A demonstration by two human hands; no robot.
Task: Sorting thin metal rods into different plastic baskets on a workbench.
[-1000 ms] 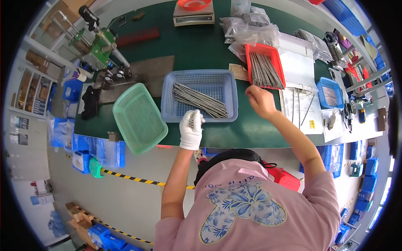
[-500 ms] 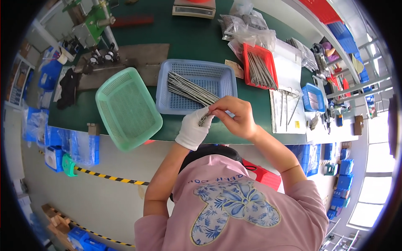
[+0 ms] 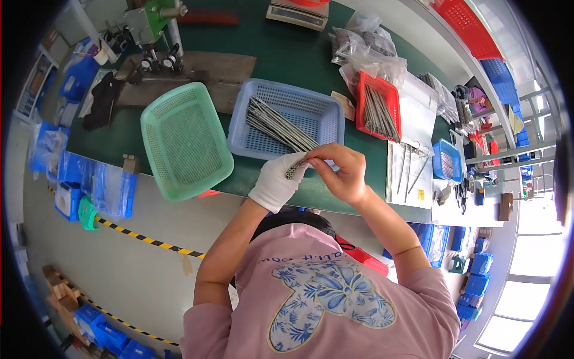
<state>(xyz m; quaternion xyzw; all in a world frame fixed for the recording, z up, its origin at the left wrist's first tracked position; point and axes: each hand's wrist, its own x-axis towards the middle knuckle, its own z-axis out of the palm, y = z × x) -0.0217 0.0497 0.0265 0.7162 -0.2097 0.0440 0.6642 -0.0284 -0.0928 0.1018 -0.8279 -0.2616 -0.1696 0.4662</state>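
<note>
My left hand (image 3: 277,183), in a white glove, is closed around the near end of a bundle of thin grey metal rods (image 3: 281,127). Their near ends poke out by my fingers and look ring-shaped. The rest of the bundle slants up and left over the blue perforated basket (image 3: 338,122). My bare right hand (image 3: 345,175) meets the glove at the rods, thumb and forefinger pinched together. Whatever sits in that pinch is too small or hidden to make out. To the left, a pale green perforated basket (image 3: 190,143) holds nothing visible.
A red basket of rods (image 3: 378,107) stands right of the blue one, beside papers (image 3: 412,167) with loose rods. Farther back are plastic bags (image 3: 371,48) and a scale (image 3: 297,15). A green press-like machine (image 3: 146,27) stands back left, with two dial gauges (image 3: 161,61) below.
The view has shifted and turned slightly, so the table items sit differently in the picture. Both hands keep nearly the same pose at the rod ends.
</note>
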